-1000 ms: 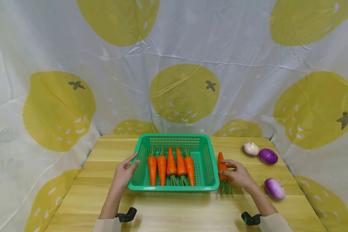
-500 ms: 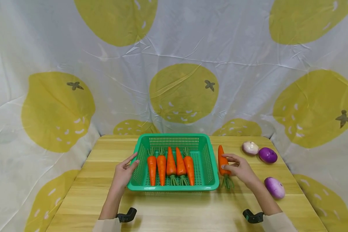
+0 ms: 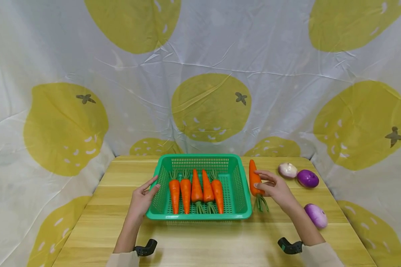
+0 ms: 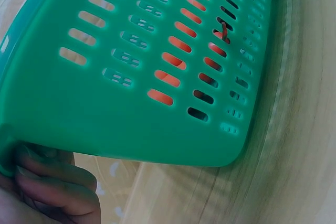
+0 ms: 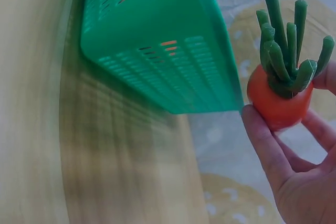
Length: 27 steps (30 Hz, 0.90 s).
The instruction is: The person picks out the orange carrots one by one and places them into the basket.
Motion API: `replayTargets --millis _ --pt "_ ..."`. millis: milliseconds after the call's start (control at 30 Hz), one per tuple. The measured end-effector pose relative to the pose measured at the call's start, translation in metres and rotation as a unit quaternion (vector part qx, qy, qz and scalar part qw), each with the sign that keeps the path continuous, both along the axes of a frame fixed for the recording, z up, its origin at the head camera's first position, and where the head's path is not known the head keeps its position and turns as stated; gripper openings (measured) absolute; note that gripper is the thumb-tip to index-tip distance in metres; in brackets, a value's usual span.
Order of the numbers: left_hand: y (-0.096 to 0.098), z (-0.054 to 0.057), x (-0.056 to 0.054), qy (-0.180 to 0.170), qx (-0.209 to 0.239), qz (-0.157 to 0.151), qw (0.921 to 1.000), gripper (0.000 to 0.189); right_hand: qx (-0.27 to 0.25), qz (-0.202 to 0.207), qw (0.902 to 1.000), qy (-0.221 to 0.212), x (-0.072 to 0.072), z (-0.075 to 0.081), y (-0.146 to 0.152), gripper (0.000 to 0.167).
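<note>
A green plastic basket (image 3: 200,216) stands on the table with several orange carrots (image 3: 196,191) lying side by side in it, their green stalks pointing different ways. My left hand (image 3: 142,197) grips the basket's left rim; in the left wrist view its fingers (image 4: 58,187) curl under that rim. Just right of the basket, my right hand (image 3: 274,188) holds another carrot (image 3: 254,178) between thumb and fingers, tip pointing away from me. The right wrist view has this carrot's stalk end (image 5: 281,103) toward the camera, raised off the table beside the basket wall.
A whitish-purple onion (image 3: 288,170) and a deep purple one (image 3: 308,178) lie at the back right of the wooden table (image 3: 200,244). Nearer, by my right forearm, lies another purple onion (image 3: 316,215). A lemon-print cloth (image 3: 280,92) hangs behind the table.
My right hand has taken hold of the carrot right of the basket and raised it, moving it away from me. The left hand and basket stay in place.
</note>
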<state>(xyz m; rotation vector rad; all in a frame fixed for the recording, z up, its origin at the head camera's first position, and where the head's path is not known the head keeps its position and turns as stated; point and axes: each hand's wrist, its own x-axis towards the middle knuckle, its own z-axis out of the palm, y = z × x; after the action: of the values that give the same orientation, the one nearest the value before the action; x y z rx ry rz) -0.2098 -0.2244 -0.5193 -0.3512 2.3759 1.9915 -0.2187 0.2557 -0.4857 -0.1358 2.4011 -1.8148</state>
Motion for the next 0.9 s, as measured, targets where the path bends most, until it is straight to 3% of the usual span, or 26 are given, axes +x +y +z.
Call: replayTargets --millis 667,900 --pt "0.000 0.005 -0.002 -0.016 0.025 -0.002 0.9996 0.050 -0.026 0.045 0.9984 0.020 -0.013 0.008 -0.037 0.053" --pt "-0.001 -0.002 -0.005 -0.009 0.028 0.000 0.9996 0.050 -0.017 0.053 0.9982 0.019 -0.015 0.011 -0.052 0.054"
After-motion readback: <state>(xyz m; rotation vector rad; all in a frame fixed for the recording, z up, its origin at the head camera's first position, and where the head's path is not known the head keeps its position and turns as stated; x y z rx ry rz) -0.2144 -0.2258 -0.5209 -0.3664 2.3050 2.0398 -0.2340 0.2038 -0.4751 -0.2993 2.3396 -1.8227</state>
